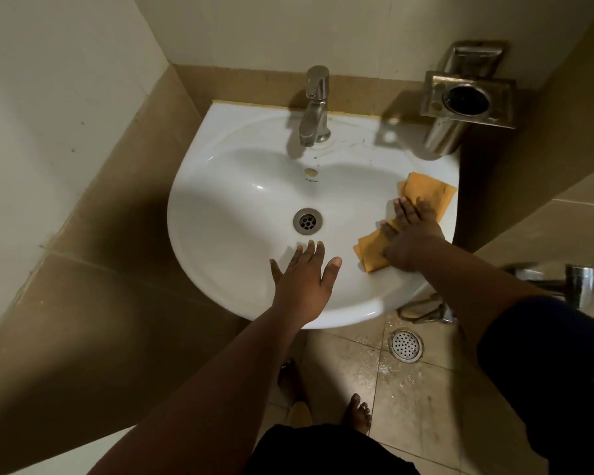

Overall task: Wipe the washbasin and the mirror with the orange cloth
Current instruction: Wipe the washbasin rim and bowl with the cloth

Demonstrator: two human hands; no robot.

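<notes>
A white washbasin point(220, 186) hangs on the tiled wall below me, with a steel tap point(314, 108) at its back and a drain point(307, 219) in the middle. The orange cloth point(426, 192) lies flat on the basin's right inner slope. My right hand point(408, 234) presses on it, palm down, fingers spread over the cloth. My left hand point(304, 275) rests flat on the basin's front slope, fingers apart, holding nothing. No mirror is in view.
A steel holder point(467, 97) is fixed to the wall at the basin's back right. A second tap point(576, 282) juts out at the right. A wet tiled floor with a floor drain point(406, 345) lies below. Walls close in on both sides.
</notes>
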